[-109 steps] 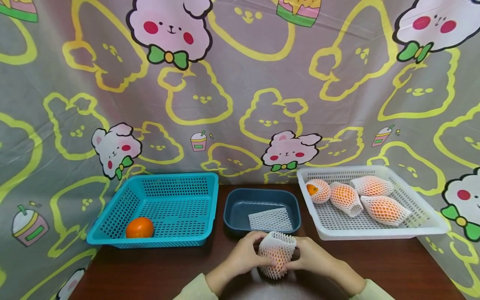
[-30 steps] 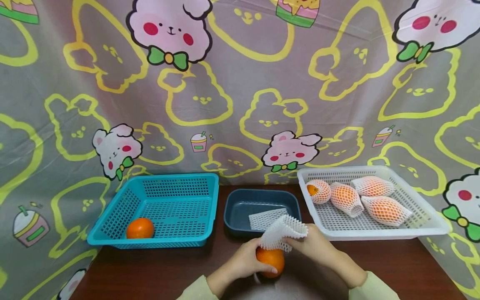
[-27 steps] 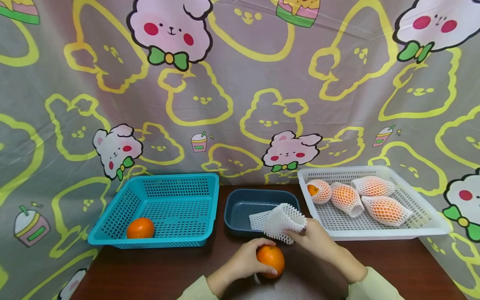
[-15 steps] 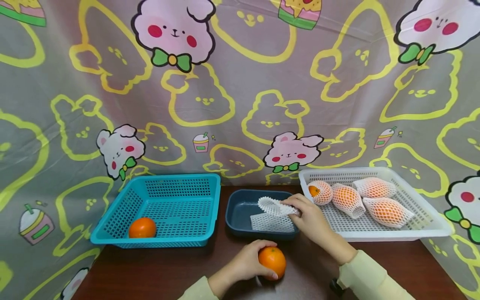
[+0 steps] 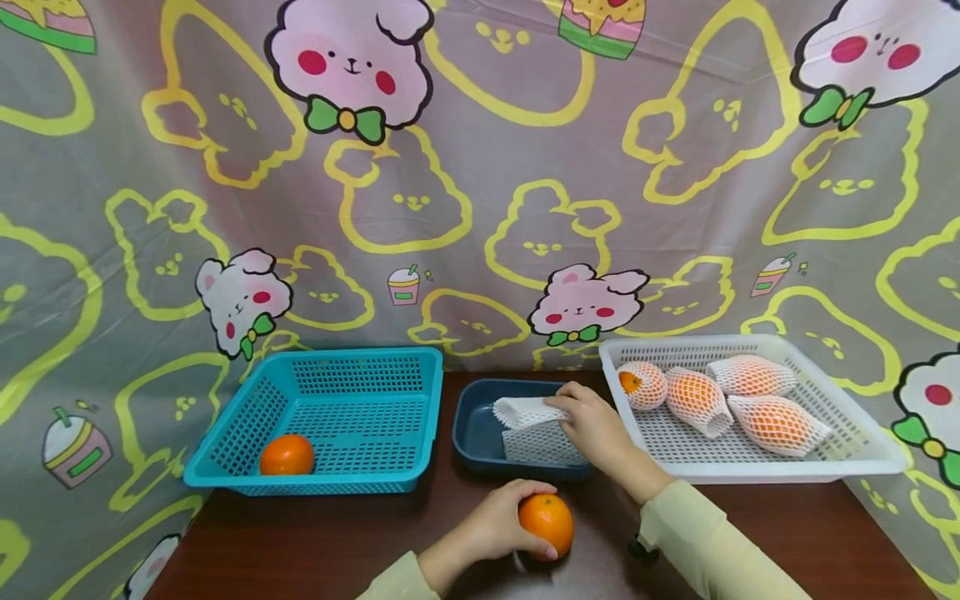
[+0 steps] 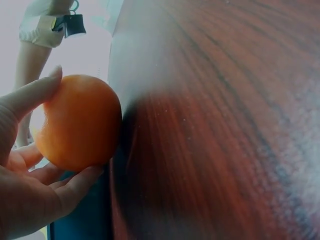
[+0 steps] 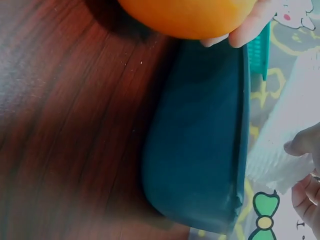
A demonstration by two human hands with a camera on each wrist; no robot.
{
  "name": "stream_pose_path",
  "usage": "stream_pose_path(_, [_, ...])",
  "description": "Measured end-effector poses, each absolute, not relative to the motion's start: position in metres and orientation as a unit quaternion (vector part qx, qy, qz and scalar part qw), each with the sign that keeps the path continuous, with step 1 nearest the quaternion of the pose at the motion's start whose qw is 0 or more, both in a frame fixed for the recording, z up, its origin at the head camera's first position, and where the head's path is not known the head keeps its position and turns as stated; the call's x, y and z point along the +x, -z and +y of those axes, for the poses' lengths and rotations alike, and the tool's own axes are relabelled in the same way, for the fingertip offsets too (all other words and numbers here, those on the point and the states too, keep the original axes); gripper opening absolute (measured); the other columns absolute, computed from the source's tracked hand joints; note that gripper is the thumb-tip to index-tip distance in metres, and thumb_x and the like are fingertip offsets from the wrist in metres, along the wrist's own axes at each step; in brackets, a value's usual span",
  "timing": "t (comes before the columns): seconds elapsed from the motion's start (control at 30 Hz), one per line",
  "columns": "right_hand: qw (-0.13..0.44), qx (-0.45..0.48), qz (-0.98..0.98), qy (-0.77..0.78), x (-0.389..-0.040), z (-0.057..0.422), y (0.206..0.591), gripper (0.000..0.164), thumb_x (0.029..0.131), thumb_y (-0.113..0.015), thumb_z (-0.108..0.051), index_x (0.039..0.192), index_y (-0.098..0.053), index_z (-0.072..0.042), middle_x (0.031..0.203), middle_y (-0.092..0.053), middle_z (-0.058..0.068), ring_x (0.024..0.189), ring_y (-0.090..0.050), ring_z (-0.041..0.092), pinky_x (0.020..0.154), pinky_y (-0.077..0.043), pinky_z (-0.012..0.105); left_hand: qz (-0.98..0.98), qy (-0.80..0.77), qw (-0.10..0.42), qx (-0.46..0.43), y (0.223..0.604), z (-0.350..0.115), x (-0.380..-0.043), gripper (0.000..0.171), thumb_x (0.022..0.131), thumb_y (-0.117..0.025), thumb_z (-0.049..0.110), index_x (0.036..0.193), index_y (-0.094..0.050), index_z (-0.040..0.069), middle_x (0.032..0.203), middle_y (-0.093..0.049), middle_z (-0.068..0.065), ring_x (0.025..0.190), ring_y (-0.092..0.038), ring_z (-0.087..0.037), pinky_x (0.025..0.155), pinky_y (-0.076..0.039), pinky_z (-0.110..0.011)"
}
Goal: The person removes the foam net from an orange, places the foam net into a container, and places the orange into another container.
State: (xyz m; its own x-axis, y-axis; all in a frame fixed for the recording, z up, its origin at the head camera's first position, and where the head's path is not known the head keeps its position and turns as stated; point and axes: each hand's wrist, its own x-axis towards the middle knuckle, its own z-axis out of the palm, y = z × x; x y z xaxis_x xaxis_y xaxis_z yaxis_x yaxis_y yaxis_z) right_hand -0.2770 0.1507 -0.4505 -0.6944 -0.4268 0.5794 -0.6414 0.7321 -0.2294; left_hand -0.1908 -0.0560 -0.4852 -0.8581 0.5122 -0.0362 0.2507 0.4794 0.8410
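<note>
An unwrapped orange (image 5: 547, 527) rests on the brown table, gripped from its left side by my left hand (image 5: 501, 523). The left wrist view shows thumb and fingers curled round that orange (image 6: 82, 122). Over the dark blue tray (image 5: 471, 450), my right hand (image 5: 594, 423) pinches a white foam net sleeve (image 5: 522, 412) by its right end. In the right wrist view the foam net sleeve (image 7: 285, 132) hangs pale and overexposed from the fingers. A second foam net (image 5: 543, 444) lies flat in the tray, partly covered by the held one.
A turquoise basket (image 5: 431, 400) at left holds one bare orange (image 5: 287, 455). On the right, a white basket (image 5: 757, 471) holds several oranges in foam nets (image 5: 697, 402). A patterned cloth (image 5: 480, 167) hangs right behind the containers.
My right hand has drawn the foam net up off the orange and carried it forward over the dark blue tray. The left hand keeps its grip on the orange, now bare, at nearly the same spot.
</note>
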Motion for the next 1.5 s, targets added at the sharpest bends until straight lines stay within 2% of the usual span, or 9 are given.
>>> stream_pose_path(0.37, [0.256,0.265,-0.915,-0.161,-0.293,0.144,0.464,0.033,0.079,-0.078,0.011,0.109,-0.078,-0.002,0.100,-0.064,0.011,0.088,-0.060,0.028,0.072,-0.059,0.038,0.846,-0.458,0.155,0.223,0.487,-0.056,-0.193,0.066,0.073,-0.095,0.021,0.131,-0.067,0.012,0.123,-0.063,0.006,0.104,-0.056,-0.009,0.093,-0.049,-0.032])
stream_pose_path(0.53, [0.146,0.227,-0.955,-0.124,-0.296,0.142,0.470,0.030,0.086,-0.080,0.000,0.116,-0.075,-0.001,0.103,-0.061,0.014,0.090,-0.059,0.031,0.073,-0.059,0.044,0.845,-0.461,0.150,0.225,0.487,-0.055,-0.193,0.066,0.071,-0.095,0.019,0.131,-0.068,0.013,0.122,-0.063,0.007,0.103,-0.056,-0.008,0.092,-0.049,-0.030])
stream_pose_path(0.67, [0.037,0.198,-0.972,-0.120,-0.294,0.143,0.474,0.045,0.087,-0.084,-0.021,0.124,-0.072,0.000,0.111,-0.063,0.019,0.096,-0.062,0.035,0.084,-0.057,0.051,0.847,-0.459,0.148,0.224,0.487,-0.055,-0.192,0.066,0.071,-0.095,0.018,0.130,-0.068,0.014,0.122,-0.063,0.007,0.103,-0.056,-0.008,0.091,-0.050,-0.030])
stream_pose_path(0.77, [-0.006,0.184,-0.973,-0.139,-0.294,0.143,0.476,0.057,0.087,-0.082,-0.038,0.128,-0.070,0.000,0.117,-0.063,0.021,0.099,-0.063,0.035,0.090,-0.055,0.052,0.848,-0.458,0.148,0.223,0.487,-0.055,-0.192,0.066,0.071,-0.095,0.019,0.131,-0.068,0.014,0.122,-0.063,0.007,0.102,-0.056,-0.008,0.091,-0.050,-0.030])
stream_pose_path(0.83, [-0.020,0.180,-0.971,-0.159,-0.295,0.143,0.476,0.055,0.092,-0.077,-0.042,0.129,-0.070,-0.002,0.121,-0.063,0.022,0.103,-0.064,0.037,0.094,-0.053,0.054,0.848,-0.458,0.147,0.223,0.488,-0.055,-0.192,0.066,0.071,-0.095,0.019,0.130,-0.068,0.015,0.121,-0.063,0.007,0.102,-0.056,-0.008,0.090,-0.050,-0.030])
stream_pose_path(0.97, [-0.015,0.185,-0.965,-0.186,-0.294,0.143,0.476,0.033,0.101,-0.067,-0.026,0.125,-0.074,-0.004,0.123,-0.064,0.022,0.110,-0.063,0.039,0.098,-0.050,0.056,0.849,-0.457,0.139,0.226,0.490,-0.055,-0.193,0.065,0.071,-0.095,0.021,0.130,-0.068,0.017,0.122,-0.063,0.007,0.103,-0.056,-0.007,0.091,-0.049,-0.029])
stream_pose_path(1.07, [-0.002,0.193,-0.963,-0.190,-0.292,0.143,0.476,0.023,0.096,-0.071,-0.012,0.118,-0.077,-0.005,0.118,-0.065,0.021,0.107,-0.065,0.038,0.095,-0.052,0.054,0.850,-0.456,0.136,0.227,0.490,-0.055,-0.193,0.064,0.071,-0.095,0.021,0.129,-0.069,0.017,0.123,-0.063,0.007,0.104,-0.056,-0.007,0.092,-0.049,-0.029])
stream_pose_path(1.27, [0.018,0.190,-0.965,-0.178,-0.289,0.140,0.478,0.030,0.085,-0.084,-0.012,0.114,-0.078,-0.006,0.110,-0.065,0.017,0.099,-0.066,0.035,0.087,-0.056,0.049,0.848,-0.460,0.134,0.226,0.489,-0.054,-0.192,0.063,0.071,-0.095,0.021,0.128,-0.069,0.016,0.122,-0.064,0.007,0.104,-0.056,-0.007,0.092,-0.049,-0.029])
stream_pose_path(1.5, [0.024,0.182,-0.967,-0.174,-0.290,0.140,0.479,0.026,0.085,-0.085,-0.014,0.110,-0.079,-0.008,0.113,-0.066,0.016,0.100,-0.067,0.034,0.087,-0.056,0.048,0.846,-0.468,0.120,0.225,0.490,-0.055,-0.191,0.063,0.071,-0.096,0.022,0.127,-0.070,0.013,0.120,-0.065,0.008,0.104,-0.057,-0.006,0.093,-0.049,-0.029])
